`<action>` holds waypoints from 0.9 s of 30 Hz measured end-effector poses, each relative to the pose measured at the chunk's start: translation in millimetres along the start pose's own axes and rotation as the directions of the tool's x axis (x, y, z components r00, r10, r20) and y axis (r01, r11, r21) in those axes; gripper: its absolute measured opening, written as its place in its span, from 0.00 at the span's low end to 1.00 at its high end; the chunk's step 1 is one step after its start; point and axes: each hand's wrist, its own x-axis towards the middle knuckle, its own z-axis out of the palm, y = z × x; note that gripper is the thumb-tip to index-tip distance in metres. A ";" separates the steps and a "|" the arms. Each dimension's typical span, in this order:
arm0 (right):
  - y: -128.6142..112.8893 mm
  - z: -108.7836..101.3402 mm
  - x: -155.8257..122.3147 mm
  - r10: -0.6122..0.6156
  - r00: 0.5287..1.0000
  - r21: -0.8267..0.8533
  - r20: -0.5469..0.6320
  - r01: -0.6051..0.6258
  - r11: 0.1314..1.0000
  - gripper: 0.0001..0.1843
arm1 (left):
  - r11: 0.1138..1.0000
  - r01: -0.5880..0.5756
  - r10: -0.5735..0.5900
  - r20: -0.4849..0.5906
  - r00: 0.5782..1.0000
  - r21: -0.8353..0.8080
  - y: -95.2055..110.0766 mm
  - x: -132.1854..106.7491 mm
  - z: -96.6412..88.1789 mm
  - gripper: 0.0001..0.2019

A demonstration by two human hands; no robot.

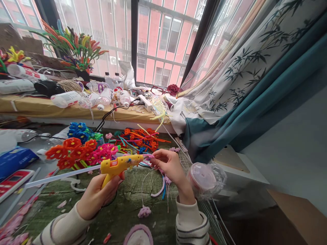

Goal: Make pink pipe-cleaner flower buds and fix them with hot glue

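My left hand is wrapped round the handle of a yellow hot glue gun. A long whitish glue stick sticks out of its back end. The nozzle points right, at the fingertips of my right hand. Those fingers pinch a small pink pipe cleaner piece, partly hidden by the fingers and nozzle; I cannot tell whether the nozzle touches it. Below lie a curved lilac pipe cleaner and a lilac pipe cleaner flower on a thin stem.
Orange, pink and blue pipe cleaner flowers stand behind the glue gun. Orange pipe cleaners lie piled farther back. A clear-wrapped spool sits at right. Plastic bottles and a power strip crowd the sill.
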 end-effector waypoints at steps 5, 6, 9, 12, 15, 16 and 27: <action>-0.8 0.9 -0.3 0.003 1.000 0.008 -0.008 -0.003 1.000 0.18 | 1.000 -0.003 0.003 -0.004 1.000 0.001 2.1 -0.3 0.8 0.27; -0.8 0.8 -0.3 0.004 1.000 0.007 -0.007 -0.004 1.000 0.18 | 1.000 -0.008 0.008 0.000 1.000 0.006 1.6 -0.1 0.2 0.26; -0.7 0.2 -0.2 0.005 1.000 0.007 -0.002 -0.005 1.000 0.18 | 1.000 -0.023 0.022 0.013 1.000 0.022 -1.2 1.0 -2.4 0.26; -0.6 -0.4 -0.3 0.006 1.000 0.010 0.003 -0.006 1.000 0.17 | 1.000 -0.024 0.023 0.013 1.000 0.019 -3.4 1.7 -4.1 0.25; -0.7 -0.5 -0.3 0.004 1.000 0.015 0.004 -0.005 1.000 0.17 | 1.000 -0.023 0.023 0.002 1.000 -0.002 -3.6 1.6 -3.7 0.25; -0.7 -0.5 -0.3 0.003 1.000 0.017 0.003 -0.003 1.000 0.17 | 1.000 -0.025 0.025 -0.002 1.000 -0.007 -3.4 1.4 -3.3 0.25; -1.8 -0.5 -0.2 0.002 1.000 0.020 -0.005 -0.002 1.000 0.17 | 0.996 -0.091 0.092 -0.029 0.995 0.024 -4.5 0.2 -2.2 0.21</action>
